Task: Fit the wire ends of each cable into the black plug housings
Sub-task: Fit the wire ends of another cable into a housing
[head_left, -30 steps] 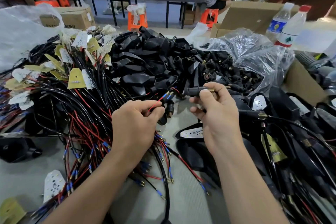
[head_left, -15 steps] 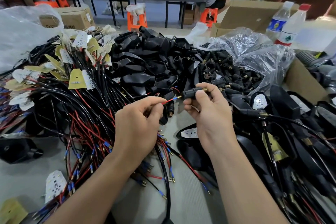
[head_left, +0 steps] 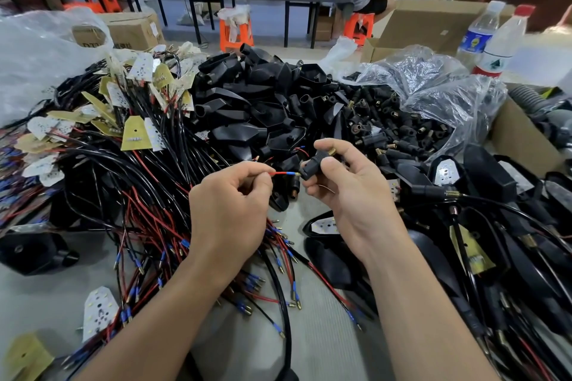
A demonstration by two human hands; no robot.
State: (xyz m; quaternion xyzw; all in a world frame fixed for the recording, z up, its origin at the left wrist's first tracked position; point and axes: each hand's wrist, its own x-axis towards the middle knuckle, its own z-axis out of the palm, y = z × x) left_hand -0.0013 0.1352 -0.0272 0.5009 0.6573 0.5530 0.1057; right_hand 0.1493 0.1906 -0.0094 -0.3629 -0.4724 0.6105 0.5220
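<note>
Pinching red wire [head_left: 280, 173] left hand [head_left: 229, 210], right hand [head_left: 349, 192] gripping plug housing [head_left: 312, 165]; cable heap [head_left: 148, 219] beneath.

The wire [head_left: 280, 173], red with a blue sleeve and a brass tip, lies almost level, pinched by the left hand [head_left: 229, 210]. Its tip points to 3 o'clock, at the mouth of the plug [head_left: 312, 165]. That black plug, held in the right hand [head_left: 346, 192], tilts its brass threaded end toward 1 o'clock. More plugs [head_left: 402, 130] lie heaped at its 1 o'clock and loose cables [head_left: 148, 201] sprawl at 9 o'clock.

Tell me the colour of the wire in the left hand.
The wire is red with a blue sleeve; head view shows it.
</note>
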